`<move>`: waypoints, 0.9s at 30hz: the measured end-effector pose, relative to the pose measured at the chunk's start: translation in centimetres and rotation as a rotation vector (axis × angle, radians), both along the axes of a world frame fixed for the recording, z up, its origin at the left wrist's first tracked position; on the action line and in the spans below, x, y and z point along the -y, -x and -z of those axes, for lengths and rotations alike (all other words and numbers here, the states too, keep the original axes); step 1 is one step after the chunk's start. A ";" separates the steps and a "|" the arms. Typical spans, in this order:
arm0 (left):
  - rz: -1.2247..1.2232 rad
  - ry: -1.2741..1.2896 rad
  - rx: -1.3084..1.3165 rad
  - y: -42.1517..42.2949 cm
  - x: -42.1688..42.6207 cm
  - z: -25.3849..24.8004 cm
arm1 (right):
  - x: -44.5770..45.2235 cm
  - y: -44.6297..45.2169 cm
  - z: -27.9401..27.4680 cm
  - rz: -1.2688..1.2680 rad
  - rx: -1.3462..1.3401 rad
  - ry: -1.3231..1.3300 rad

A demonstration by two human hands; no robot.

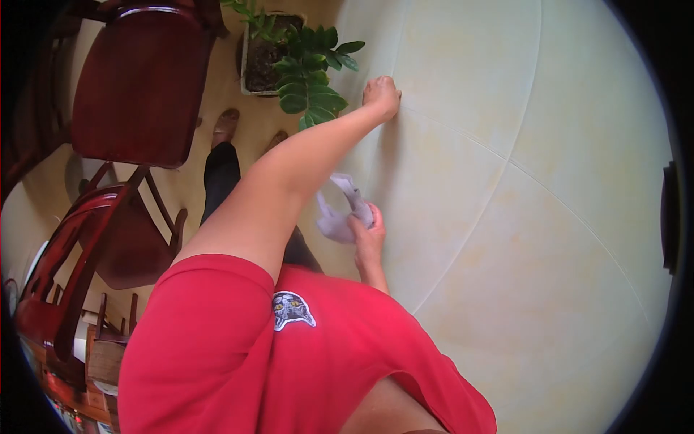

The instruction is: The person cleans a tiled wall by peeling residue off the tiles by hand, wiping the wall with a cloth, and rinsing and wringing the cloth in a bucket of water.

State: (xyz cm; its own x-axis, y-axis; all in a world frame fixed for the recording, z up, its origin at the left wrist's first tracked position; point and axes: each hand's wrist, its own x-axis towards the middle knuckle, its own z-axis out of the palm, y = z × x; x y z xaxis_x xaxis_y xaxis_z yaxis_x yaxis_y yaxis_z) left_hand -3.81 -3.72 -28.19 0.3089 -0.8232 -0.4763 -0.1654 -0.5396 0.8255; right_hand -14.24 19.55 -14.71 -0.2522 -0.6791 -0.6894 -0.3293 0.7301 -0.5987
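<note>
My left arm stretches up across the view to a pale, jointed wall surface (463, 217). Fingers curled, my left hand (382, 98) rests against that surface or very close to it; anything inside is hidden. Lower down, my right hand (370, 235) grips a crumpled pale lilac cloth (337, 223) between thumb and fingers. Part of the cloth hangs in a loop toward my left forearm. A leafy green plant (309, 90) in a square pot (246, 72) stands just left of my left hand.
Dark red wooden chairs stand at the left, one with a broad seat (144, 83) and another with a curved backrest (54, 289). My shoes (225, 126) are on the pale floor near the pot. A dark object (670, 217) sits at the far right edge.
</note>
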 end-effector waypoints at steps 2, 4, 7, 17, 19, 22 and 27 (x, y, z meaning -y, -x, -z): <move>-0.009 -0.056 -0.241 -0.3 -0.7 -0.2 | -0.4 0.1 -0.4 0.064 0.037 0.013; -0.043 -0.059 -0.403 -1.1 -1.2 -2.6 | -0.7 0.7 -0.5 0.024 -0.017 -0.010; -0.181 0.142 -0.179 0.0 -1.7 -3.7 | -1.0 1.4 0.4 0.006 -0.046 -0.009; -0.006 0.281 -0.507 -2.8 -7.1 -6.0 | 3.9 -1.8 0.0 -0.289 -0.329 0.231; -0.146 0.283 -0.456 -4.3 -9.4 -6.0 | 7.3 -4.4 -0.9 -0.384 -0.432 0.396; -0.219 0.335 -0.289 -6.2 -12.8 -4.8 | 14.2 -7.4 -1.4 -0.511 -0.601 0.641; -0.339 0.234 -0.361 -8.3 -18.6 -3.4 | 30.3 -13.2 -0.9 -0.806 -1.104 1.167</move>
State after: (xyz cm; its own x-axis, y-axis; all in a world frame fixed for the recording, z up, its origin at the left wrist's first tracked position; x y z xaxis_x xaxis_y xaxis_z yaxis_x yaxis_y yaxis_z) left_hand 4.49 14.83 -24.77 0.4260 -0.8029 -0.4170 0.3019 -0.3084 0.9021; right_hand -1.03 -10.77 -13.83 0.3882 -0.8170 0.4264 -0.9166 -0.3906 0.0860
